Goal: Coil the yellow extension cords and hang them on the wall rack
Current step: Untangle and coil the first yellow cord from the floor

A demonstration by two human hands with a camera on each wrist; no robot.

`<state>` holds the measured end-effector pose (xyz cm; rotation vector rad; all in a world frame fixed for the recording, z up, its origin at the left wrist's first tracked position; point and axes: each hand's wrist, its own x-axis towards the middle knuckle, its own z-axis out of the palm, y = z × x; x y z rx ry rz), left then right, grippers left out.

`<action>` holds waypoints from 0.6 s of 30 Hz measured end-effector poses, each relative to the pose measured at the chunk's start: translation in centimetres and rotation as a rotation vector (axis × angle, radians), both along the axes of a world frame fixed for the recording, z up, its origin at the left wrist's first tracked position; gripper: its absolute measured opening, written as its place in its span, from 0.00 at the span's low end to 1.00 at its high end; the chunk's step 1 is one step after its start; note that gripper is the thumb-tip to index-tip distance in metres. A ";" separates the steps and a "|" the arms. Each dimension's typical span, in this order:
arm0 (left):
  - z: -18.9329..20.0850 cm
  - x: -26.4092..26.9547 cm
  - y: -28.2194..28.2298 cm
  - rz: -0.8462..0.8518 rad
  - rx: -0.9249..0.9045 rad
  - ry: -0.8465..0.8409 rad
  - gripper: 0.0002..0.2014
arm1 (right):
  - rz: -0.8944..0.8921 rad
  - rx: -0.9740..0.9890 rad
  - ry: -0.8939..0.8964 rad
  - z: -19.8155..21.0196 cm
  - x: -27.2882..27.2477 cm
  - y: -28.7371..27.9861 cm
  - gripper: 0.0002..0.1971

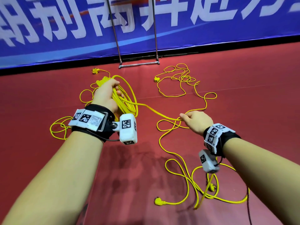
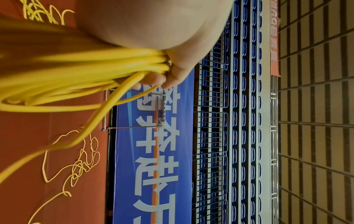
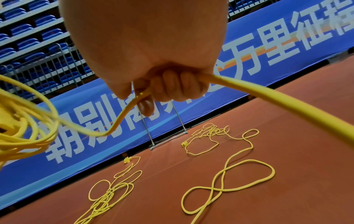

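Yellow coil point(image 1: 128, 101) hangs from the left hand point(image 1: 105, 95), whose fingers point(image 2: 172, 75) curl round its gathered loops. Out from those fingers the free cord point(image 1: 155, 112) runs level across to the right hand point(image 1: 197, 121), whose fingers point(image 3: 172, 86) close round it; past them it drops to the floor point(image 1: 243, 78). Coiling is mid-way, I judge: next, carry that length back into the left fingers as another loop. Beyond both hands stands the rack point(image 1: 138, 64), with more cords loose.
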<state>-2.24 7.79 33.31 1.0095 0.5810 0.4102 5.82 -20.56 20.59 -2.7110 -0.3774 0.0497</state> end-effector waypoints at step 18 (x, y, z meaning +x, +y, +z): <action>0.1 -0.3 -0.6 0.058 -0.076 -0.107 0.14 | -0.067 0.173 0.233 -2.6 0.5 -1.0 0.12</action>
